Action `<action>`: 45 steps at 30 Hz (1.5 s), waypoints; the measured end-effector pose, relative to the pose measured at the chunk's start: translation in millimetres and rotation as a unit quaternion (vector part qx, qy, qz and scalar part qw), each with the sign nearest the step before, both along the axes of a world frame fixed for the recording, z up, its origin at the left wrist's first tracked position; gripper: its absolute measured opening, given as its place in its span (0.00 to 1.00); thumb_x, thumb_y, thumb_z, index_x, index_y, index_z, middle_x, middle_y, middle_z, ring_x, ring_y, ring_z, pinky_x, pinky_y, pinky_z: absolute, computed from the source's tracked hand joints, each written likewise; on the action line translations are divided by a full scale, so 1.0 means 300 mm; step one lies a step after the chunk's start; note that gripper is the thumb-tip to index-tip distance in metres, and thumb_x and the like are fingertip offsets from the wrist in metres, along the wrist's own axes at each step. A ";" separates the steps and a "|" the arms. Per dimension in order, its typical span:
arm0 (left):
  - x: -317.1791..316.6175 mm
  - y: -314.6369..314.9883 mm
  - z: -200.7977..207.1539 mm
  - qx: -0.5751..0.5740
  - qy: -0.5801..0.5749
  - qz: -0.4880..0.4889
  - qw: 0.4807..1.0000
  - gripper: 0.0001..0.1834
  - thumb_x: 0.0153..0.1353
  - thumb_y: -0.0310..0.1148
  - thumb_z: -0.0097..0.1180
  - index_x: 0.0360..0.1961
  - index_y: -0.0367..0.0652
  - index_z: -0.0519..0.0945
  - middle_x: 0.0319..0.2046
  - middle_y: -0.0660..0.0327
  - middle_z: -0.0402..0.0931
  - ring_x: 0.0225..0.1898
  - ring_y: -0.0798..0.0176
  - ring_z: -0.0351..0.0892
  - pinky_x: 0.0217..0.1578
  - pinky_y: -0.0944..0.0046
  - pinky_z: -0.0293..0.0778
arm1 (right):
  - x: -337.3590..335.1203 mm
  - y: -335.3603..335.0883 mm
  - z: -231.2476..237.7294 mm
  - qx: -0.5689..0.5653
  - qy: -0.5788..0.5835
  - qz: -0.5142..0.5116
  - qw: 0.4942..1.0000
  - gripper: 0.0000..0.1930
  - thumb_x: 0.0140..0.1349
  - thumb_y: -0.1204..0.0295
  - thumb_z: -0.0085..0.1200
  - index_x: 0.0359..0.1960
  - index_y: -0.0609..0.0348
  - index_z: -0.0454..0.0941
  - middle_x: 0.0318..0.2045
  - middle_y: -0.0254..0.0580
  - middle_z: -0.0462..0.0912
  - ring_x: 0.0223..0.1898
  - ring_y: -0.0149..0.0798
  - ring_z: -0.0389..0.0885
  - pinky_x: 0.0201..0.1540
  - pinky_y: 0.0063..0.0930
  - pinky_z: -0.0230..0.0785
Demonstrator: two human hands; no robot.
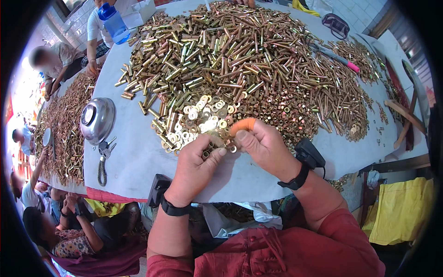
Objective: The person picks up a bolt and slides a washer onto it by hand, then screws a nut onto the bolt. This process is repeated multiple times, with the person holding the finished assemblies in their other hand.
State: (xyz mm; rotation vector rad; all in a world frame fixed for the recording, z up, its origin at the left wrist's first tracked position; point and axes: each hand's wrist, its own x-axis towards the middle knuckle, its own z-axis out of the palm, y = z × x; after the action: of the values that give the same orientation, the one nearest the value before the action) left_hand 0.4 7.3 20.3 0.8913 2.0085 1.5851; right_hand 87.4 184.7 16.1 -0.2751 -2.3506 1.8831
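Observation:
My left hand point(196, 161) and my right hand point(265, 147) meet over the near edge of the metal pile, fingertips almost touching. Thumb and forefinger are drawn together on the left; small brass-coloured ring-like pieces show beside them. An orange finger cover wraps the right forefinger, and the right thumb presses near it. What either pinch holds is too small or hidden to name. Just beyond lie shiny flat washers point(203, 113). To their right spreads a heap of small nuts point(288, 113). Behind both rises a large mound of yellowish metal sleeves point(230, 51).
On the pale tabletop point(131, 152), a steel bowl point(106, 120) and keys with a braided strap point(102, 166) lie left. A blue bottle point(114, 25) stands far left; a pink-ended tool point(344, 62) lies right. People work at another heaped table point(64, 134).

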 end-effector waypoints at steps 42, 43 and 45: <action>0.020 -0.014 0.036 -0.056 -0.092 -0.349 0.931 0.07 0.61 0.26 0.57 0.41 0.40 0.80 0.30 0.57 0.79 0.32 0.57 0.79 0.37 0.61 0.74 | -0.126 0.238 0.022 0.579 0.121 -0.149 0.793 0.24 0.55 0.78 0.54 0.56 0.49 0.76 0.56 0.41 0.73 0.57 0.51 0.70 0.59 0.43 0.64; 0.019 -0.014 0.030 -0.057 -0.093 -0.348 0.931 0.07 0.61 0.26 0.57 0.41 0.40 0.80 0.30 0.57 0.79 0.32 0.57 0.79 0.37 0.61 0.74 | -0.125 0.232 0.020 0.586 0.116 -0.150 0.788 0.25 0.55 0.78 0.53 0.57 0.48 0.76 0.56 0.41 0.74 0.56 0.50 0.70 0.58 0.43 0.64; 0.013 -0.005 0.021 0.000 -0.107 -0.233 0.967 0.09 0.62 0.24 0.55 0.44 0.38 0.80 0.31 0.59 0.80 0.37 0.64 0.80 0.43 0.64 0.75 | -0.127 0.223 0.010 0.594 0.110 -0.150 0.783 0.25 0.55 0.77 0.53 0.57 0.48 0.76 0.56 0.41 0.74 0.56 0.50 0.70 0.58 0.43 0.64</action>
State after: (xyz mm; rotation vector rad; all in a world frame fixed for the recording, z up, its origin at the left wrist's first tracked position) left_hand 4.2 5.9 26.6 1.0506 1.5099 1.3466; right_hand 49.4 251.6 19.2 -0.2268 -2.5658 0.0729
